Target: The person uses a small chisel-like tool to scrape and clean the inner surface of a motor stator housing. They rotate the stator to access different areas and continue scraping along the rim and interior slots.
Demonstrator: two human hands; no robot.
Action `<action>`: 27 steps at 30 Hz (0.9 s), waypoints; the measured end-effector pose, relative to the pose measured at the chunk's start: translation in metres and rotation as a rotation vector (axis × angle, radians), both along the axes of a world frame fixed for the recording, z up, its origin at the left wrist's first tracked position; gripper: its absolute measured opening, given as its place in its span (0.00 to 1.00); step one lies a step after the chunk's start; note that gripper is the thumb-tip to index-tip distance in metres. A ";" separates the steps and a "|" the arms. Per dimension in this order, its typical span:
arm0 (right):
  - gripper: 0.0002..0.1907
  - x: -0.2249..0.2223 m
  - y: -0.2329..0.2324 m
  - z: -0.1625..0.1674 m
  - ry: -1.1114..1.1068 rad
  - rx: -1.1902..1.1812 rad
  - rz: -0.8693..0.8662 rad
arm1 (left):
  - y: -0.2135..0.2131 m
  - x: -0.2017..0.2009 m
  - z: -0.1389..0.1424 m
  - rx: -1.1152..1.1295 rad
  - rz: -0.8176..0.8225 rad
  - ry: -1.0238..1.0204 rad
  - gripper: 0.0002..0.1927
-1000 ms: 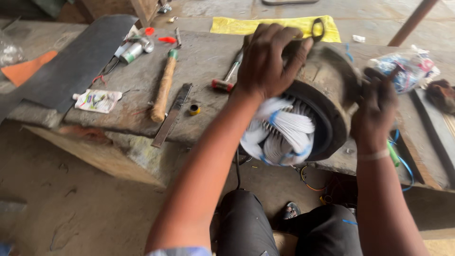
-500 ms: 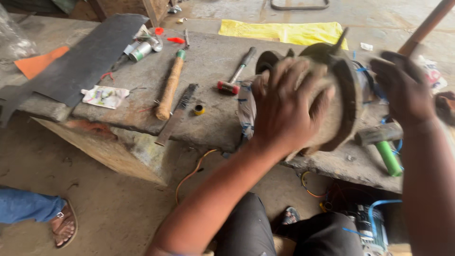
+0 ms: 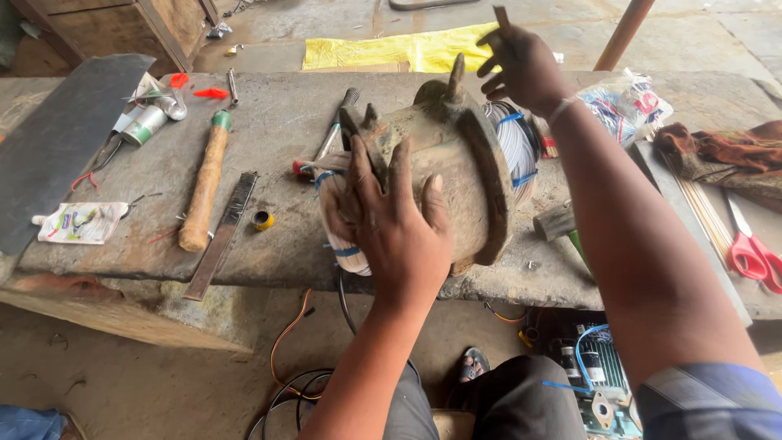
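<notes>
- Our left hand (image 3: 395, 232) lies flat, fingers spread, on the motor housing (image 3: 444, 175) upon the counter (image 3: 277, 130)
- Our right hand (image 3: 521, 69) pinches a small stick (image 3: 502, 19) above it

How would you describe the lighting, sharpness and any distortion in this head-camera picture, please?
Head view: soft, even daylight, no glare, faint shadows; the left hand on the motor housing is sharp; the right hand is slightly soft; wide-angle bowing bends the workbench edges.
</notes>
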State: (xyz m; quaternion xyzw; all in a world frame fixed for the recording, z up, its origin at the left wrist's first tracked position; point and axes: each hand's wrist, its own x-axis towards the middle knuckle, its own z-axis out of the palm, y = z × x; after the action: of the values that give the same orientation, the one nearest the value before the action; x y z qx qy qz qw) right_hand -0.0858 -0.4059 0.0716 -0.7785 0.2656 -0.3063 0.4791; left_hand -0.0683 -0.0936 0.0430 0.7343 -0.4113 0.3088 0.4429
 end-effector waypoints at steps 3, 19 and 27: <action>0.19 0.022 -0.004 0.003 -0.080 -0.115 0.119 | 0.000 0.000 0.001 0.057 0.019 -0.030 0.24; 0.21 0.058 -0.001 0.017 0.113 -0.230 0.620 | 0.001 0.011 -0.006 -0.033 -0.008 -0.067 0.18; 0.18 0.022 0.010 0.011 -0.088 -0.540 0.655 | -0.005 0.055 -0.011 -0.050 -0.076 -0.108 0.21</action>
State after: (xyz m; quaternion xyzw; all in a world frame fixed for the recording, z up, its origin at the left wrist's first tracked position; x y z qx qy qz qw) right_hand -0.0635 -0.3955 0.0829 -0.9055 -0.1060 -0.2294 0.3409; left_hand -0.0132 -0.0984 0.0320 0.6890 -0.4545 0.3411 0.4499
